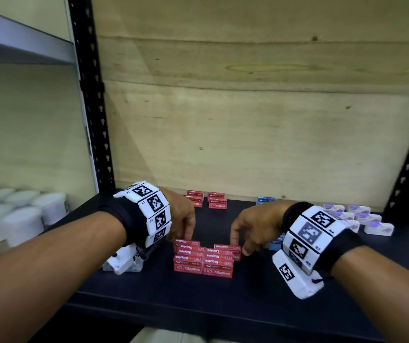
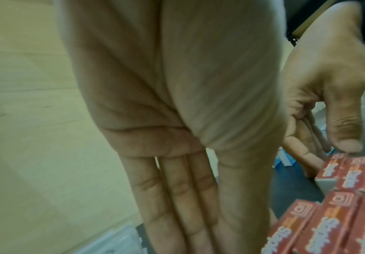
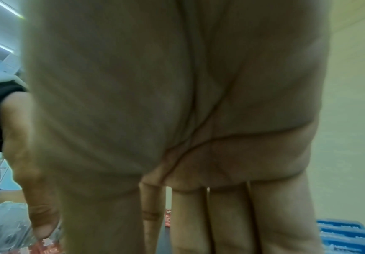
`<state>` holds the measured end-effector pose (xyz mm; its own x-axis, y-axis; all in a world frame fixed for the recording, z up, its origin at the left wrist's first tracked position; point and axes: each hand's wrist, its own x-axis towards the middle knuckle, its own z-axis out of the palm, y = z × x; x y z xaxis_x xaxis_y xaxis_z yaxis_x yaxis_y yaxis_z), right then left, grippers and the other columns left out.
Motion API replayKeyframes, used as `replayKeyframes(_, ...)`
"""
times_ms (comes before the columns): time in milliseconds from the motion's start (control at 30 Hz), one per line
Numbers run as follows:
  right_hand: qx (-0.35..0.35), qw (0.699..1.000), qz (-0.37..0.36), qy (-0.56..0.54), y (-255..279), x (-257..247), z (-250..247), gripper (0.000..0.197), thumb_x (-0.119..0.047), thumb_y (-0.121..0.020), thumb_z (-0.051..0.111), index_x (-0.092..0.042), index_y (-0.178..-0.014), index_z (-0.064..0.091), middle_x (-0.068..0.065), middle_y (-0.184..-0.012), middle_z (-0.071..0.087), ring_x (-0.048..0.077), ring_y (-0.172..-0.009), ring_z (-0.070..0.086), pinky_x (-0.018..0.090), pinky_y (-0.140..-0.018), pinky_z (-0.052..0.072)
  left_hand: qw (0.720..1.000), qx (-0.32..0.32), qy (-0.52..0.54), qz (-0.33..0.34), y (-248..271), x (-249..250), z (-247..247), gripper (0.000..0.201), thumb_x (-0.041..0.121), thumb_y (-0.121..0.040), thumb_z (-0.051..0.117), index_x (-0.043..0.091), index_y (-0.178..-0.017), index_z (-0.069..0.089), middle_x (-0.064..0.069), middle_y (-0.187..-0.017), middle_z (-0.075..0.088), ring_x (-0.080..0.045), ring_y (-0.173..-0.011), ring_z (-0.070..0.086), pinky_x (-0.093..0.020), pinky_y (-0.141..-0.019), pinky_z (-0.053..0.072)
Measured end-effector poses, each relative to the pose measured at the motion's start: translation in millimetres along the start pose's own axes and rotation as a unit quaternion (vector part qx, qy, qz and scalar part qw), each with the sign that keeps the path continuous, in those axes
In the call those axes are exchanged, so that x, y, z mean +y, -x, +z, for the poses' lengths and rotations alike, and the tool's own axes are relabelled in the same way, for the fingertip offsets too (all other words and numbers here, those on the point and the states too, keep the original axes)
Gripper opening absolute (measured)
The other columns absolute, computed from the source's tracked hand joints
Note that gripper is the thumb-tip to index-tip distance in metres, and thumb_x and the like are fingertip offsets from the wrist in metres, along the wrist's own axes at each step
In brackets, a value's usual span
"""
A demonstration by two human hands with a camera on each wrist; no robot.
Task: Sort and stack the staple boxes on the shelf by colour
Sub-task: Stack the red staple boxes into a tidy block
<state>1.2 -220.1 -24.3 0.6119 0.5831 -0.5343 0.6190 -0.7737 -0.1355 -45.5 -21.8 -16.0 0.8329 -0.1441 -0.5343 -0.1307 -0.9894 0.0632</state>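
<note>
Several red staple boxes (image 1: 204, 259) stand stacked in two columns near the front of the dark shelf (image 1: 198, 300). My left hand (image 1: 184, 230) reaches down with straight fingers (image 2: 177, 197) and touches the top left box. My right hand (image 1: 241, 240) hovers at the top right box, its thumb tip resting on that box's edge and its fingers hanging straight behind. The left wrist view shows the red boxes (image 2: 340, 223) beside my left thumb. More red boxes (image 1: 208, 201) sit at the back. Blue boxes (image 1: 265, 200) lie behind and beside my right hand (image 3: 177, 120).
White boxes with purple print (image 1: 361, 216) fill the shelf's right end. A clear plastic case (image 1: 124, 266) lies under my left wrist. White round tubs (image 1: 25, 211) stand on the neighbouring shelf at left. Black uprights (image 1: 92, 95) frame the bay, with a wooden back panel behind.
</note>
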Motion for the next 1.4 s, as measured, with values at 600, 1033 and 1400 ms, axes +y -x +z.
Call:
replayKeyframes(600, -0.009, 1.000, -0.005, 0.011, -4, -15, -3, 0.032, -0.018, -0.097, 0.061, -0.025, -0.129, 0.058, -0.001, -0.092, 0.062, 0.012, -0.075, 0.062, 0.021, -0.065, 0.052, 0.999, -0.031, 0.002, -0.028, -4, -1, 6, 0.030, 0.021, -0.094, 0.061, 0.031, -0.122, 0.059, -0.007, -0.112, 0.071, -0.021, -0.100, 0.068, -0.027, -0.079, 0.053)
replayKeyframes(1033, -0.022, 1.000, 0.002, 0.004, -7, -16, -5, 0.033, -0.018, -0.096, 0.063, -0.025, -0.128, 0.059, 0.006, -0.103, 0.064, 0.010, -0.074, 0.062, 0.023, -0.071, 0.054, 0.997, -0.064, 0.019, -0.031, -11, 1, 1, 0.035, 0.012, -0.095, 0.059, 0.028, -0.126, 0.056, -0.006, -0.114, 0.067, -0.019, -0.103, 0.065, -0.014, -0.058, 0.053)
replayKeyframes(1400, -0.017, 1.000, 0.003, -0.004, -7, -15, -4, 0.033, -0.019, -0.096, 0.063, -0.025, -0.128, 0.059, -0.001, -0.088, 0.061, 0.009, -0.074, 0.061, 0.021, -0.066, 0.053, 0.997, -0.068, 0.010, -0.038, -11, 2, 2, 0.036, 0.015, -0.095, 0.060, 0.029, -0.127, 0.054, -0.009, -0.120, 0.067, -0.021, -0.106, 0.066, -0.022, -0.074, 0.052)
